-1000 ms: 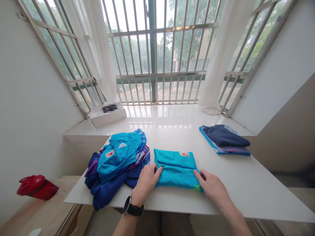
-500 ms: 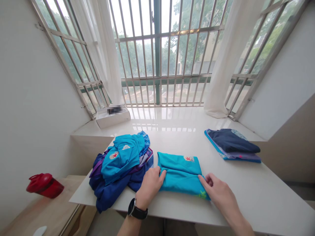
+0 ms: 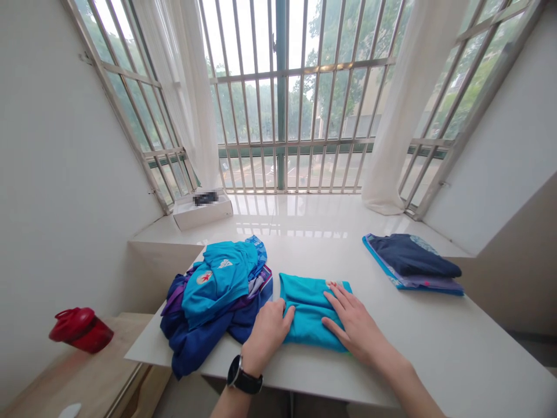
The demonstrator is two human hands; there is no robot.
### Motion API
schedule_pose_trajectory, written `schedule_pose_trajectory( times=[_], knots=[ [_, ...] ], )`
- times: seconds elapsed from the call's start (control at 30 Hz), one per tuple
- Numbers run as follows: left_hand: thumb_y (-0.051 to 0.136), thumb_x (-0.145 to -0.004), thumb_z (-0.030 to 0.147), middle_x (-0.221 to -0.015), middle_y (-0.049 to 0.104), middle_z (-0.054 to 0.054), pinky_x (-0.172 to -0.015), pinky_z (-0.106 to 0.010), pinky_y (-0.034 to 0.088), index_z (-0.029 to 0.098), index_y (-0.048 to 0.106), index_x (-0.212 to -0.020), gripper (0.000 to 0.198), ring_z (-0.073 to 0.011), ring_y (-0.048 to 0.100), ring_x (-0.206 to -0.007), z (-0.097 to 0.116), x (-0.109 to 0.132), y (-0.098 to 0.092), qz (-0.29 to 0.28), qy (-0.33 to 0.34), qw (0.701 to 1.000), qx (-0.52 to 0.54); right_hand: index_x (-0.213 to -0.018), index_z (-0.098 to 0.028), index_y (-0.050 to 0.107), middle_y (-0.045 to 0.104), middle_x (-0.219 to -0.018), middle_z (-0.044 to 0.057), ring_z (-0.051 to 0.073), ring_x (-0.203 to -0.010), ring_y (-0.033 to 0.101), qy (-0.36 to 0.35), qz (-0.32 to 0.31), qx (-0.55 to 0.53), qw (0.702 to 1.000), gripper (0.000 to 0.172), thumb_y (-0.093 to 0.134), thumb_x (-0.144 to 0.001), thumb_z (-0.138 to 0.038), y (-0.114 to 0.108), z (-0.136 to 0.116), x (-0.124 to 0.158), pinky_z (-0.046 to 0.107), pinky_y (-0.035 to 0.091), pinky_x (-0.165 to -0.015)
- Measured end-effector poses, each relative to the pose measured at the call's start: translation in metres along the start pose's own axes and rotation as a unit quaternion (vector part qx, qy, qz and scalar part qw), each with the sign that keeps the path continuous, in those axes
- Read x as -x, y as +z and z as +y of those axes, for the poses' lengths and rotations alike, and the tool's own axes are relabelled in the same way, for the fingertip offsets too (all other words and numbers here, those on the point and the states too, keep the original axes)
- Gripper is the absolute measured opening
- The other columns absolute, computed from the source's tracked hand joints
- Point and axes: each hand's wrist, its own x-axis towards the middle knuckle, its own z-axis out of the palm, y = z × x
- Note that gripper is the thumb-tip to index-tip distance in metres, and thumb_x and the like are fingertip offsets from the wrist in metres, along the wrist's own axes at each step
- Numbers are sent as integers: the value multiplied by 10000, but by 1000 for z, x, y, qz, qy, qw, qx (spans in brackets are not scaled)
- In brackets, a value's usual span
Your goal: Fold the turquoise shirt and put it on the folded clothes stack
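A folded turquoise shirt [image 3: 304, 293] lies flat on the white table, with a lengthwise crease along its middle. At its left end my left hand [image 3: 270, 326] grips the edge, thumb on top and the other fingers curled at the side. My right hand [image 3: 353, 322] rests on the shirt's right part with its fingers spread, partly covering the printed emblem near the far corner. Left of my left hand is a loose heap of clothes [image 3: 220, 290], turquoise on top and navy and purple underneath.
A stack of folded clothes [image 3: 413, 258] sits at the table's right side. On the windowsill stands a white box [image 3: 202, 216] with a dark, blurred item on it. A red lidded bottle [image 3: 82, 331] is on the lower wooden surface at left. The table's front edge is close to me.
My right hand has moved left and away from me, from the shirt's right end onto its top, and its fingers have spread. My left hand stays at the left edge.
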Motion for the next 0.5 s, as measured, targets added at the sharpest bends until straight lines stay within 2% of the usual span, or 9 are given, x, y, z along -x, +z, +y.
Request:
schedule_pose_trajectory(
  times=[0.1, 0.23, 0.33, 0.4, 0.5],
  knots=[
    [493, -988, 349, -692, 625, -52, -576, -285, 274, 173, 609, -762, 309, -198, 622, -684, -4, 0, 1, 3, 9, 1000, 19, -1472, -242, 466, 376, -1582, 76, 290, -1469, 306, 10, -21, 0, 1000, 648, 417, -947, -619, 2, 3, -1, 486, 360, -1159],
    [511, -969, 329, -742, 632, -48, -587, -282, 312, 178, 609, -814, 238, -196, 617, -689, -3, 3, -5, 8, 13, 1000, 20, -1439, -246, 507, 393, -1573, 76, 281, -1451, 344, 28, -37, -1, 999, 605, 382, -967, -604, -2, 0, -2, 478, 371, -1151],
    [554, -926, 261, -964, 654, -80, -700, -294, 409, 185, 615, -992, 118, -226, 626, -860, 13, 6, -12, 74, 46, 996, 1, -1402, -245, 543, 424, -1554, 85, 284, -1429, 381, 36, -30, -1, 999, 565, 389, -973, -579, 0, -1, -2, 478, 390, -1134],
    [553, -921, 264, -1095, 638, -101, -838, -347, 448, 194, 613, -1071, 176, -258, 598, -1003, 28, 6, -13, 108, 96, 989, -9, -1387, -255, 554, 446, -1539, 86, 286, -1415, 402, 36, -13, -1, 999, 539, 414, -968, -564, 4, 1, -2, 476, 408, -1118],
    [514, -957, 377, -1358, 551, -131, -1050, -469, 390, 199, 586, -1241, 342, -314, 478, -1272, 46, 1, -1, 104, 204, 973, -20, -1372, -252, 564, 478, -1513, 99, 294, -1393, 430, 37, -1, 0, 999, 511, 456, -957, -530, 10, 3, -1, 480, 427, -1097]
  ],
)
